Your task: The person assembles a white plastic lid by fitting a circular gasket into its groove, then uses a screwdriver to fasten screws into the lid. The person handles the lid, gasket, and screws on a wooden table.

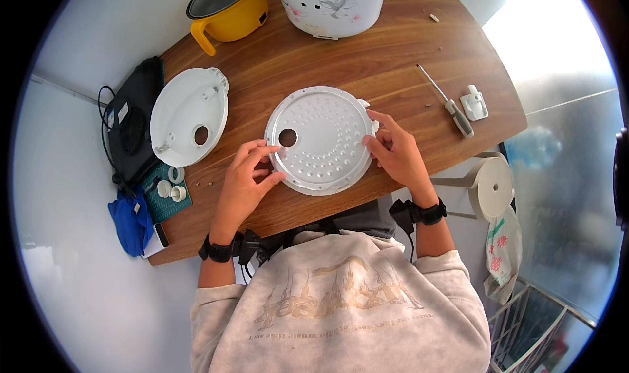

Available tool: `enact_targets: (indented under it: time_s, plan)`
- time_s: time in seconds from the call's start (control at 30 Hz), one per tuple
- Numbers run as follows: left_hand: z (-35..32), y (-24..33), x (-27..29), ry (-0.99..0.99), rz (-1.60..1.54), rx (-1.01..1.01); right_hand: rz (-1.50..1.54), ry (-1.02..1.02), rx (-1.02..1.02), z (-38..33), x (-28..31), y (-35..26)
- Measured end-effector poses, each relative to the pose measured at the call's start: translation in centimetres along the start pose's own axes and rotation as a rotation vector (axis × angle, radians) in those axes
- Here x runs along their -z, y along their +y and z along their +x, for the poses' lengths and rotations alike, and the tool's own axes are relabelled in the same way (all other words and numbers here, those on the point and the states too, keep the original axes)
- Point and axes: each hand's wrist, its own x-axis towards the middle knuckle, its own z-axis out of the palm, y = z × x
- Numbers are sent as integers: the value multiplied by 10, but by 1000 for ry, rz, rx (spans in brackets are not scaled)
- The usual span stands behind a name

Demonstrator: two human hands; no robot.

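A round silver metal lid plate [321,134], dimpled and with one round hole near its left side, lies flat on the wooden table [393,52]. My left hand [249,179] grips the plate's left rim with thumb and fingers. At the right rim, my right hand [396,153] holds the plate next to a small white tab. Both wrists wear black bands.
A white plastic cooker lid [189,116] lies left of the plate. At the back stand a yellow pot [226,9] and a white rice cooker body [331,4]. A screwdriver [449,104] and a white clip [474,104] lie at right. Small parts [171,186] sit at the left edge.
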Motion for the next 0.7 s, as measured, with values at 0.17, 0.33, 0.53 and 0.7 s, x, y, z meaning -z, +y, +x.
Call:
enact_targets:
  time_s: [0.17,0.33,0.53,0.7]
  plan:
    - [-1,-3,-2,15,-10,-7,-31,-20,-29,0,2,-6]
    - [1,-13,-4,99,-40,13,161,-95,-202,-1,13,-6]
    - [3,-24,-5,150,-85,3,165,-189,-205,-9,15,-8]
    - [3,-14,-4,47,-52,111,130,-165,-124,-11,6,-7]
